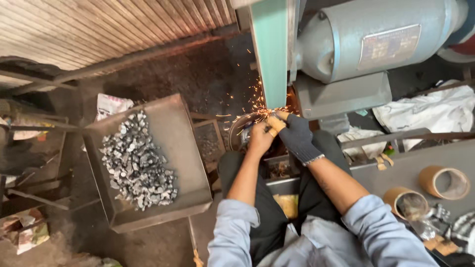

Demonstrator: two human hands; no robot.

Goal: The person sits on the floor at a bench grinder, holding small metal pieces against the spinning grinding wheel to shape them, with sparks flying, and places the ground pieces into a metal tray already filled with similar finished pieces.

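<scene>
Both hands, the bare left hand [260,138] and the dark-gloved right hand [296,134], pinched a small metal piece [269,120] tight against the bottom of the green sanding belt [271,54], so sparks flew

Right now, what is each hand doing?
Left hand: bare, closed on a small workpiece at the grinding belt.
Right hand: gloved, closed, pressing there too.

Dim workshop corner with a dark, dusty floor.
A corrugated metal wall [99,29] is seen at upper left; crumpled white sacking [435,111] is heaped at right beside a grey bench [396,173].
</scene>
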